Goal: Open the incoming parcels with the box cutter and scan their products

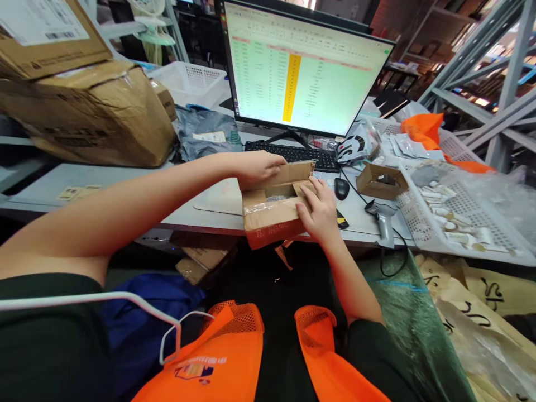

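A grey worktop [84, 178] runs across the view, with a wide monitor [301, 67] showing a green and yellow spreadsheet at its back and a big crumpled cardboard box [96, 111] slumped at the left end. To the right lies a white perforated tray [460, 223] scattered with small pale items, and a black keyboard [293, 153] sits under the screen. At the worktop's near edge, straight in front of the person, stands the small carton [268, 215], open at the top, with red tape along its bottom; its long axis runs left to right, roughly along the worktop's front edge. Both hands are on it, one at each end of that axis. The left hand [262, 167] comes in from the left and rests on the raised far flap, its grip curled closed over the flap's top edge near the left corner. The right hand [320, 209] sits at the carton's right end, its grip open and fairly flat, fingers stretched onto the short end flap and the thumb lower on the near side; it presses rather than clasps. The carton's opening lies between the two hands, a little nearer the right one. Just beside the right hand, apart from it, are a black mouse [341, 188] and a grey barcode scanner [383, 218] lying on the worktop.
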Tool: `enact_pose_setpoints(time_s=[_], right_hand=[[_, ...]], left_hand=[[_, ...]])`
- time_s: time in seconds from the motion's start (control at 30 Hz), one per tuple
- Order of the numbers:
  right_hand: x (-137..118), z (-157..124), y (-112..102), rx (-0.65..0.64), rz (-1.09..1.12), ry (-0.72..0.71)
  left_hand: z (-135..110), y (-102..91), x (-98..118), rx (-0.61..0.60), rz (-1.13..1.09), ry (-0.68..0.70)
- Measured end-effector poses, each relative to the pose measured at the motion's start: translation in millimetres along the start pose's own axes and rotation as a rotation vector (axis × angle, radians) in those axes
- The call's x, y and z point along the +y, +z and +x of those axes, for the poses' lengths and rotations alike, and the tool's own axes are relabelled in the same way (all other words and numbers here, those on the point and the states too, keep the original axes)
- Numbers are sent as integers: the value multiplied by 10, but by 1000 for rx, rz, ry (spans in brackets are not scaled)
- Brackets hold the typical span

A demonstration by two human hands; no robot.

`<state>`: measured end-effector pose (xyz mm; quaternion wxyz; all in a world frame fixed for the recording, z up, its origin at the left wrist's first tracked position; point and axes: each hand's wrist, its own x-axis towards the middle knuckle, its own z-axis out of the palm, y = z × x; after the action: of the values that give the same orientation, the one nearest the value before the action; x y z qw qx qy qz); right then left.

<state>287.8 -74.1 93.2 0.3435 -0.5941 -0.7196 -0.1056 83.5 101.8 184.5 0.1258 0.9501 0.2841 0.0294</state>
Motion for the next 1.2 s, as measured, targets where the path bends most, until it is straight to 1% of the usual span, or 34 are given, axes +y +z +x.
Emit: enact_pose_setpoints(time_s=[0.07,0.1,0.13,0.17,0.23,0.3,0.37,0.43,0.47,0.5,0.53,0.57,0.63,0.67,0.7,0.73,0.77,0.8,0.87,0.93,0.97,1.0,1.07,1.13,1.2], right_hand=[[7,51,-53,-88,-4,-48],[37,61,-85,-106,17,-83],[75,54,-115,-99,44,-120],[114,26,-138,-63,68,-153],[182,-108,-139,72,89,-206],[233,-335,-60,220,71,-242],[269,-596,69,331,48,-283],[284,-808,161,386,25,-333],[280,-870,160,383,16,-350],[267,-894,116,359,14,-352],[245,-876,27,306,24,-337],[215,-813,-101,225,51,-307],[140,-566,-429,5,131,-214],[103,-394,-593,-115,158,-158],[67,-204,-732,-230,160,-97],[36,-9,-832,-324,129,-36],[6,178,-885,-402,76,24],[-22,345,-891,-471,10,86],[-79,582,-793,-584,-115,195],[-124,671,-651,-661,-175,267],[-126,666,-600,-669,-177,291],[-106,635,-574,-654,-156,311],[25,521,-592,-604,-18,343],[265,364,-649,-546,197,368],[538,177,-648,-418,407,446]], left_hand=[[71,43,-209,-8,-71,-8],[91,101,-291,-8,-99,-25],[101,173,-352,-2,-128,-49],[103,250,-395,9,-158,-74],[90,377,-433,36,-213,-115],[56,423,-426,63,-227,-129],[-11,384,-371,112,-151,-148],[-141,305,-249,230,-38,-143],[-233,270,-161,292,-2,-102],[-342,248,-60,335,11,-26],[-460,243,48,348,-1,73],[-581,259,152,327,-27,178],[-800,353,317,233,-77,331],[-887,426,364,205,-96,369],[-958,512,385,209,-114,390],[-1016,608,382,254,-133,404],[-1065,710,363,340,-152,419],[-1111,817,336,469,-167,430],[-1200,1035,291,815,-186,398],[-1284,1250,303,1155,-214,266],[-1316,1352,336,1279,-253,175],[-1338,1446,386,1360,-318,82],[-1354,1607,515,1431,-493,-60],[-1352,1732,645,1463,-699,-136],[-1362,1831,733,1457,-951,-207]])
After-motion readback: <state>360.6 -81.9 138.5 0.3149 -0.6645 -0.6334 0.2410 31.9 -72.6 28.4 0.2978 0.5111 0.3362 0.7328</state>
